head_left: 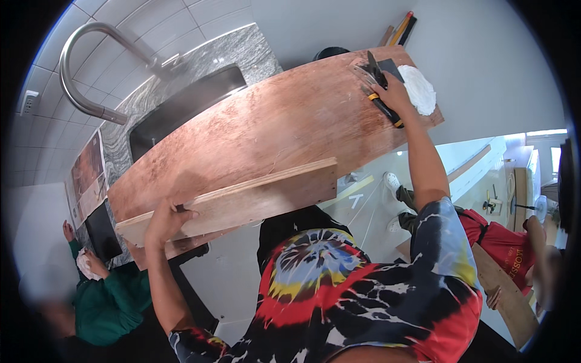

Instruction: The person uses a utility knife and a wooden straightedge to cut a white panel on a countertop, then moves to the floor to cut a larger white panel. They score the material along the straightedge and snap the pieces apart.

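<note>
My left hand grips the near, left end of a narrow pale wooden board, held on edge over a large reddish plywood panel. My right hand is at the panel's far right, its fingers closed among dark hand tools; which one they hold is unclear. A black-and-yellow handled tool lies just below that hand. Beside them is a crumpled white cloth on the panel.
The panel crosses a stone counter with a sink and curved faucet. Someone in green works at lower left. A person in red is at right, near a plank. Long tools lean in the corner.
</note>
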Action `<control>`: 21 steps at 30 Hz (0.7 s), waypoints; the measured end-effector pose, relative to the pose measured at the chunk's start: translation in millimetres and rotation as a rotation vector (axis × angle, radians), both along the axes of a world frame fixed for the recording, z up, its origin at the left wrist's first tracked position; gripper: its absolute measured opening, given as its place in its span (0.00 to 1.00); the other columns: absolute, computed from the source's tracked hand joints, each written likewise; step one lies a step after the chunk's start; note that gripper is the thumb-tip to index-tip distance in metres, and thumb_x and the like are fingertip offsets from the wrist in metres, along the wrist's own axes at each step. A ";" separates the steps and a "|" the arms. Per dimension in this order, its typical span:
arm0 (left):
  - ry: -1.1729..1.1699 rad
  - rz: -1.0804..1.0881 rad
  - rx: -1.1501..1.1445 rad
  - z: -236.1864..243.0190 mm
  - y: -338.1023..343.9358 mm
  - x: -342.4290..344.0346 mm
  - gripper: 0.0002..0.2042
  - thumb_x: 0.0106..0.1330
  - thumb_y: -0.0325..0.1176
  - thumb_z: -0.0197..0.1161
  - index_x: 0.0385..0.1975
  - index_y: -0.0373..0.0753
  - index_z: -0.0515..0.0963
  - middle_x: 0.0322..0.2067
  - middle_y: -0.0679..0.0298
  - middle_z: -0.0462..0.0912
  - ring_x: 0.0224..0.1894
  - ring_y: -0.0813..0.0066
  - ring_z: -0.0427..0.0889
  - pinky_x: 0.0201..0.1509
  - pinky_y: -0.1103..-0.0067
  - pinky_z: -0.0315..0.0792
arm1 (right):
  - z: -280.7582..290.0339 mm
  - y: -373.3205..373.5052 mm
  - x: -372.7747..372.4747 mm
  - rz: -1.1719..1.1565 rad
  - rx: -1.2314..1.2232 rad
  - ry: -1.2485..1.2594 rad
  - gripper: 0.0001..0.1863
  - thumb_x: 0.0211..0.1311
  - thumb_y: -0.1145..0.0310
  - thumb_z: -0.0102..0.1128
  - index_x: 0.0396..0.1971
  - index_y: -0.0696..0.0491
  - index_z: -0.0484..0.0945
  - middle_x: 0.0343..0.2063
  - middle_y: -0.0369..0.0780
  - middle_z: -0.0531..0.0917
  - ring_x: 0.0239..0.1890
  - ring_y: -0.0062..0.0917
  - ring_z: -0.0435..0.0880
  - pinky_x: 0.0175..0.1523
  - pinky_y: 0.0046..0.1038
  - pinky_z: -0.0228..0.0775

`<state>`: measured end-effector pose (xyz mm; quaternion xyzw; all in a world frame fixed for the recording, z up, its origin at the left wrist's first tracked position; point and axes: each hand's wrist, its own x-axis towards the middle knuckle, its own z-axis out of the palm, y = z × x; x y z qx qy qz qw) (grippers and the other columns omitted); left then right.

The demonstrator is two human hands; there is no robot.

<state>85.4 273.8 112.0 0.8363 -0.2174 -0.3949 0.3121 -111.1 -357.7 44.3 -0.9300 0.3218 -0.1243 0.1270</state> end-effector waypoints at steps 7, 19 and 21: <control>-0.425 0.238 -0.250 -48.8 -9.1 -51.7 0.25 0.63 0.28 0.73 0.61 0.35 0.78 0.66 0.48 0.73 0.65 0.53 0.76 0.66 0.65 0.72 | 3.0 84.7 -46.0 0.018 -0.107 0.121 0.27 0.60 0.61 0.71 0.58 0.56 0.79 0.56 0.50 0.80 0.59 0.46 0.78 0.63 0.44 0.70; -0.721 0.661 0.144 -67.7 -5.8 -93.8 0.25 0.72 0.45 0.66 0.64 0.41 0.78 0.70 0.47 0.67 0.75 0.45 0.58 0.76 0.52 0.52 | 0.6 74.2 -36.4 -0.114 -0.154 0.289 0.26 0.64 0.67 0.66 0.61 0.57 0.75 0.50 0.53 0.79 0.56 0.50 0.77 0.63 0.46 0.68; -0.718 0.722 0.247 -73.1 -4.1 -96.0 0.26 0.71 0.46 0.67 0.64 0.41 0.77 0.70 0.47 0.67 0.75 0.43 0.57 0.76 0.51 0.51 | -3.6 92.5 -32.0 0.051 -0.149 0.123 0.24 0.67 0.69 0.62 0.61 0.59 0.75 0.51 0.55 0.76 0.57 0.51 0.76 0.63 0.47 0.67</control>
